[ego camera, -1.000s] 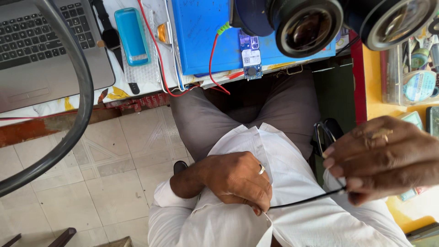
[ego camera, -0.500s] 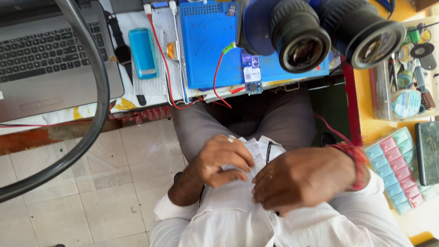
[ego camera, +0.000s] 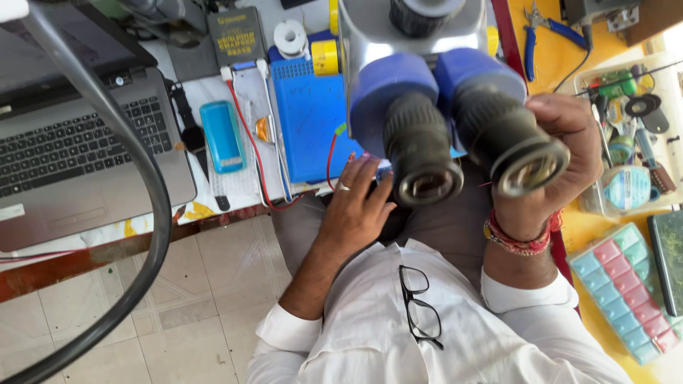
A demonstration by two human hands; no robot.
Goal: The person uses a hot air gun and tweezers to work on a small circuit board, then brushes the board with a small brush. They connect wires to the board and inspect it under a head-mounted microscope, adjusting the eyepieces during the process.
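The right hand [ego camera: 562, 160] wraps around the right eyepiece tube of a binocular microscope [ego camera: 455, 107], fingers curled closed over the ribbed black rubber barrel; braided red and yellow threads circle that wrist. The microscope's head stands at the middle of the scene above the bench edge: two glossy blue housings lead into matte black eyecups, and a smooth silver-grey body rises behind them, its top cut off by the frame.

The left hand [ego camera: 356, 206] lies flat and open just left of the left eyepiece, fingers spread toward the edge of a blue work mat [ego camera: 309, 121], a metal ring on one finger. Its fingertips slip behind the eyepiece, so what they touch cannot be told.

A red wire [ego camera: 245, 135] runs along the mat's left side. Farther left sit a small rounded turquoise case [ego camera: 222, 136] and a grey laptop [ego camera: 78, 163] with black keys, partly crossed by a thick, smooth dark cable [ego camera: 149, 213]. Black-framed glasses [ego camera: 420, 302] hang on the white shirt. At the near right, a tray of pastel pink and teal compartments [ego camera: 626, 291] rests on a yellow surface; the clutter of tools in the clear tray [ego camera: 633, 128] beyond is hard to make out.
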